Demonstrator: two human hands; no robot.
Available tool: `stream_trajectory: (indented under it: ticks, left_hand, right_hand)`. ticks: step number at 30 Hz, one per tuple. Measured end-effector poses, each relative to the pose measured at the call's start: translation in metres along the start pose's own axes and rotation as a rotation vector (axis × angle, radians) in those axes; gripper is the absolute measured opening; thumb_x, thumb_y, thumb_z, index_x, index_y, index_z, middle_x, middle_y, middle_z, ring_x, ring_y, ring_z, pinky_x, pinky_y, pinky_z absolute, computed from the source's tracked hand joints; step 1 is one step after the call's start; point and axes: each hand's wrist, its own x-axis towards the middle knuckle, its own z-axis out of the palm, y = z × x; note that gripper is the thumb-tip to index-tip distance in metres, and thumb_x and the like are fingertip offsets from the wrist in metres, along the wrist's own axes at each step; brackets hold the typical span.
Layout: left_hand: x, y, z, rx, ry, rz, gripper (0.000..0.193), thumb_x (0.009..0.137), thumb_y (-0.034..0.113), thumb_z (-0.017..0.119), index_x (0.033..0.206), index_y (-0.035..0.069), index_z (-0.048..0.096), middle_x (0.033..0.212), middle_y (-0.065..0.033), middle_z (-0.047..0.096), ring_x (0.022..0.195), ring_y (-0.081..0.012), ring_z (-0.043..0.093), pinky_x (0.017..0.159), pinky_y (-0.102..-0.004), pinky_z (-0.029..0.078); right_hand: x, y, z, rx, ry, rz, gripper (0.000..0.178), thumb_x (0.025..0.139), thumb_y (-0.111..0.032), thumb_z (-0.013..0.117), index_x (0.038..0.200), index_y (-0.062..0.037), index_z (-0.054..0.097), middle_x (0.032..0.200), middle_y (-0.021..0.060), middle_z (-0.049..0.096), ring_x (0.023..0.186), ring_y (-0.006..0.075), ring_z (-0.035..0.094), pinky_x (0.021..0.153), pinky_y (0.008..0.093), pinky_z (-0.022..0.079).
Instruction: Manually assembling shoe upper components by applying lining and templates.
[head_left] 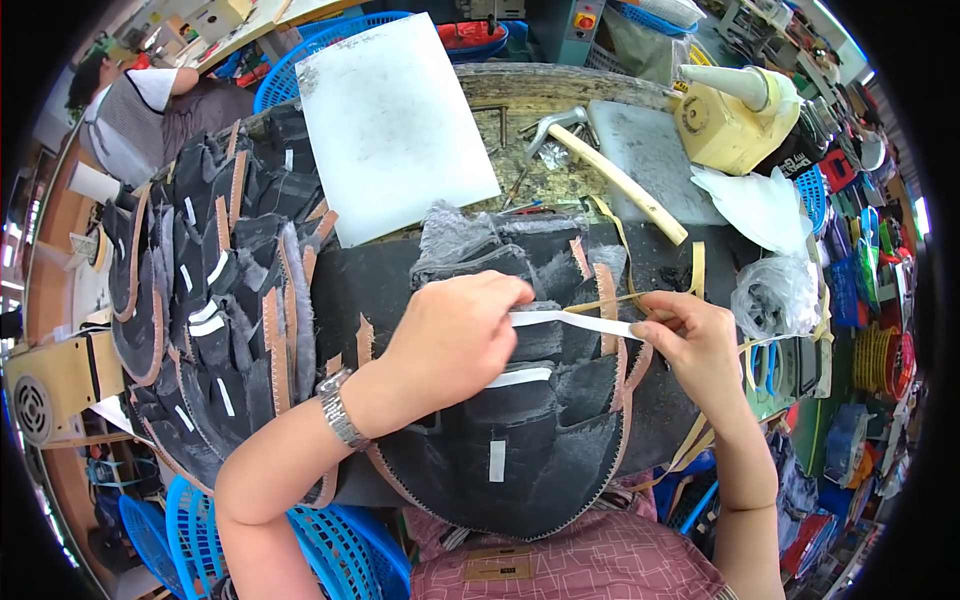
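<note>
Between my hands stretches a narrow white strip (590,322), held above a black, curved shoe-upper-like piece (450,465) with grey fuzzy patches and brown zigzag-stitched edging. My left hand (445,335), with a metal watch on the wrist, closes round the strip's left end. At its other end, my right hand (690,335) pinches it between thumb and fingers. A thin beige tape (605,302) also runs to the right fingertips. Short white strips, one lower down (497,461) and one near my left hand (522,377), lie on the black piece.
Similar black pieces (225,340) are heaped on the left. Beyond my hands are a white sheet (395,130), a hammer (625,190), a grey slab (650,150) and a cream machine (735,115). Blue baskets (195,540) stand below left. Another person (135,120) sits far left.
</note>
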Motion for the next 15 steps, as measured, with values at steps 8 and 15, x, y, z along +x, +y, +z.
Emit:
stream_trajectory:
  ticks: [8,15]
  left_hand:
    - [0.006,0.011,0.007,0.023,-0.038,-0.042,0.017,0.076,0.018,0.067,0.087,0.005,0.069,0.075,-0.0094,0.061,0.07,-0.0261,0.06,0.062,-0.0341,0.047]
    - [-0.002,0.015,0.009,0.053,0.127,-0.064,0.011,0.075,0.013,0.065,0.079,0.004,0.068,0.074,-0.0101,0.061,0.067,-0.0264,0.06,0.061,-0.0317,0.048]
  right_hand:
    - [0.002,-0.024,0.013,0.079,-0.125,-0.128,0.034,0.072,-0.024,0.074,0.093,0.0012,0.063,0.079,0.0132,0.065,0.068,0.0189,0.065,0.061,0.0294,0.051]
    - [-0.003,-0.048,0.031,0.255,-0.439,-0.573,0.008,0.079,-0.009,0.062,0.08,-0.0033,0.057,0.069,0.0104,0.057,0.062,0.029,0.06,0.056,0.0366,0.049]
